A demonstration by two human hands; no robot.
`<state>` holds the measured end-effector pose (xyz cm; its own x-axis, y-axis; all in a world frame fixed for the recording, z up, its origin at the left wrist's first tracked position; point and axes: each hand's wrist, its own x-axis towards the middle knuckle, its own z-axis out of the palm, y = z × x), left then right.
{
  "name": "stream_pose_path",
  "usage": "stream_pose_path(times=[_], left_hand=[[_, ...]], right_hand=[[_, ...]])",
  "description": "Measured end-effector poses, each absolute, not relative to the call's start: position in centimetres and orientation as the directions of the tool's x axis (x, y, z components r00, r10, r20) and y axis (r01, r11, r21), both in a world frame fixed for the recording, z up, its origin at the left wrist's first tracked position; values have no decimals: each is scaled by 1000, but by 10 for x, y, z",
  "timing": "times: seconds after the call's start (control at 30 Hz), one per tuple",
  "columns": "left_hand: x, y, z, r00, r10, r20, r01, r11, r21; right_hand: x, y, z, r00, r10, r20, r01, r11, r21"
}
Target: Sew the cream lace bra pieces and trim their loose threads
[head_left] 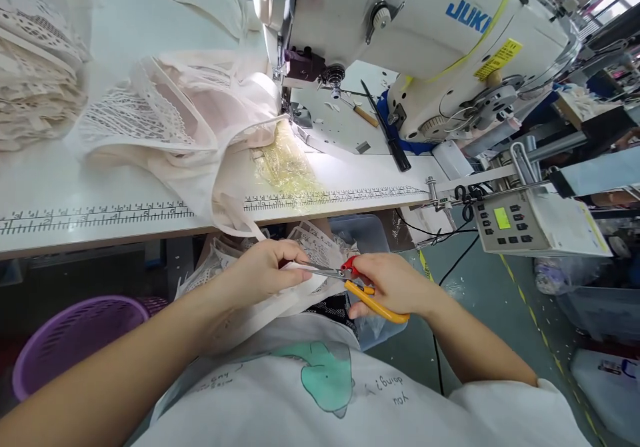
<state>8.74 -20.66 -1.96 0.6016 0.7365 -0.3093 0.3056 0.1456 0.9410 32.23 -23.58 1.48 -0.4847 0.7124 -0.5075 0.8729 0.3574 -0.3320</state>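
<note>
Just past the table's front edge, my left hand (273,270) pinches a white fabric strap, part of a pale lace garment (195,124) that drapes over the edge and reaches up to the sewing machine's needle area. My right hand (393,284) grips scissors (377,302) with one yellow and one red handle. The blades point left and lie at the strap beside my left fingertips; I cannot tell whether they are closed on it. More white lace fabric (320,244) hangs below both hands, over my lap.
A white sewing machine (360,20) stands over the table. Crumpled yellowish film (287,164) lies under its needle, a black-handled tool (395,144) beside its base. Lace pieces (37,94) are stacked at left. Below are a purple basket (80,327) and a grey-blue bin (370,230); a control box (530,220) hangs right.
</note>
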Motion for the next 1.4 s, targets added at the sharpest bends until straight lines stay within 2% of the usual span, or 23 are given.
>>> stream_pose_path(times=[0.27, 0.93, 1.4], left_hand=[[88, -207, -16, 600, 723, -341, 298, 193, 935], [89, -205, -16, 644, 658, -391, 297, 256, 920], [93, -203, -18, 646, 690, -325, 341, 120, 932]], right_hand=[[327, -236, 19, -485, 728, -485, 875, 401, -273], [329, -242, 17, -462, 734, -498, 887, 368, -281], [328, -239, 21, -482, 714, -507, 875, 420, -241]])
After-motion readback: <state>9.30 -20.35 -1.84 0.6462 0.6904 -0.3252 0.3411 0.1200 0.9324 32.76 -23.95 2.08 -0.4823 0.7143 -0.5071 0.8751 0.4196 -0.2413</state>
